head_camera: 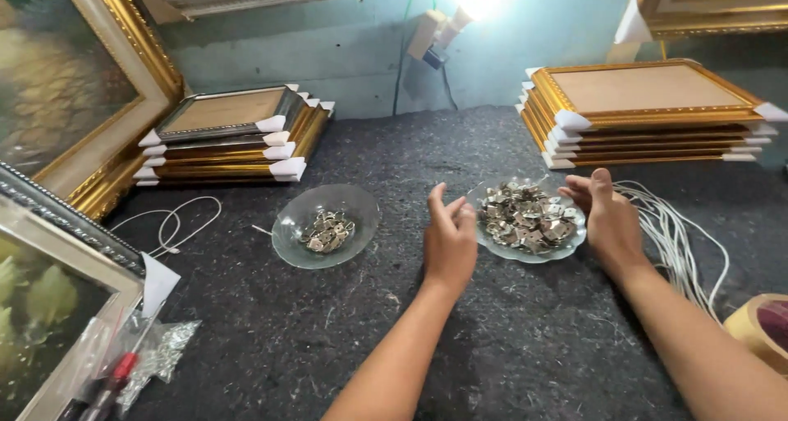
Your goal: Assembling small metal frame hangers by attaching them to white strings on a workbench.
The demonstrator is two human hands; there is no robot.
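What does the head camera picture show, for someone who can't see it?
Two bare hands, left hand and right hand, flank a clear glass dish of small silver metal pieces on a dark grey felt table. A second, emptier glass dish and stacked gold picture frames sit nearby.

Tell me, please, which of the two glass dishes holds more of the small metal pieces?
The right dish, between the left hand and right hand, is heaped full; the left dish holds only a few.
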